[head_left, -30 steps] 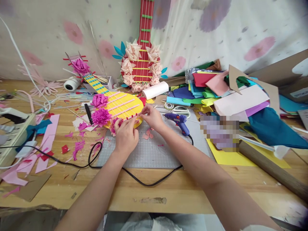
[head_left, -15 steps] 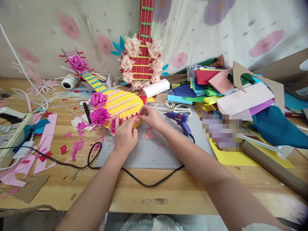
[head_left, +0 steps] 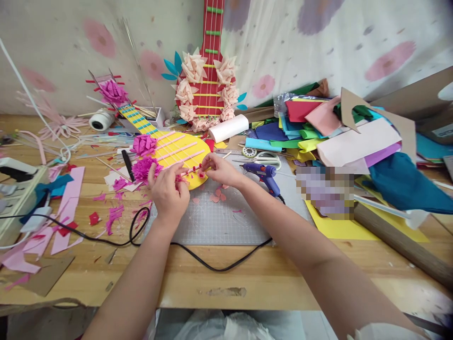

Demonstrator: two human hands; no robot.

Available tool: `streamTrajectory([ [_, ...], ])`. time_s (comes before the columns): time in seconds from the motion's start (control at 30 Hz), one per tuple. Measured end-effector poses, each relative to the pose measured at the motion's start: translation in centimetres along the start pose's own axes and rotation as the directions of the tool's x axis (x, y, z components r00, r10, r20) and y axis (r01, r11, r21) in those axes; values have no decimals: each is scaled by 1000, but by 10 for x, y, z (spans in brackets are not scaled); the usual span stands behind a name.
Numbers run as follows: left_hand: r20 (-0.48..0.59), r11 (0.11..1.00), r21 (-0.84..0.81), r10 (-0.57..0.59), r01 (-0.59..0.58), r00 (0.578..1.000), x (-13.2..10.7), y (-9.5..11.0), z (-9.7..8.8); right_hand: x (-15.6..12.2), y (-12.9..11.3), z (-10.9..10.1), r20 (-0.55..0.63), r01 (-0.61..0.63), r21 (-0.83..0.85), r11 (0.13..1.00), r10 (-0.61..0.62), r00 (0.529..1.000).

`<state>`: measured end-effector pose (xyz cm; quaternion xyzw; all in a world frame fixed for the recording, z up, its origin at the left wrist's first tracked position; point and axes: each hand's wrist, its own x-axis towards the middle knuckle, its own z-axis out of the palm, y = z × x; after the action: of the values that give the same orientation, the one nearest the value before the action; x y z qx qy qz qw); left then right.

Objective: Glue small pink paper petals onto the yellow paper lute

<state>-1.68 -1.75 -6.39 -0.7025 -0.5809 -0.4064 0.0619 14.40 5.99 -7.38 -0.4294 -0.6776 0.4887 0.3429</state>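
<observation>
A yellow craft guitar (head_left: pixel 182 140) with pink strips lies slanted on the grey cutting mat (head_left: pixel 226 219). My left hand (head_left: pixel 168 191) rests over its lower left side, fingers bent and apart, beside a magenta paper flower (head_left: pixel 146 168) and partly hiding another. At the guitar's lower right edge, by a row of small red pieces (head_left: pixel 194 168), my right hand (head_left: pixel 222 171) has thumb and fingers pinched together. Whatever they pinch is too small to make out. Several loose pink paper petals (head_left: pixel 216 195) lie on the mat just below the guitar.
A blue glue gun (head_left: pixel 264 174) lies right of my right hand, with scissors (head_left: pixel 267 159) behind it. A black cable (head_left: pixel 226 269) loops across the front. Coloured paper (head_left: pixel 359 144) is piled at right. A red flowered guitar (head_left: pixel 208 97) leans on the wall.
My left hand has lifted off the guitar's lower edge and shifted left, its fingers spreading. More petals show on the mat. My right hand stays pinched in nearly the same spot.
</observation>
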Motion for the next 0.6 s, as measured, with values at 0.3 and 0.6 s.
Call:
streamTrajectory([
  [0.3, 232, 996, 69, 32, -49, 972, 4, 12, 10, 1, 6, 1, 32, 32, 16, 999, -32, 999],
  [0.6, 299, 992, 123, 1, -40, 954, 5, 18, 14, -1, 8, 4, 30, 58, 98, 993, -62, 998],
])
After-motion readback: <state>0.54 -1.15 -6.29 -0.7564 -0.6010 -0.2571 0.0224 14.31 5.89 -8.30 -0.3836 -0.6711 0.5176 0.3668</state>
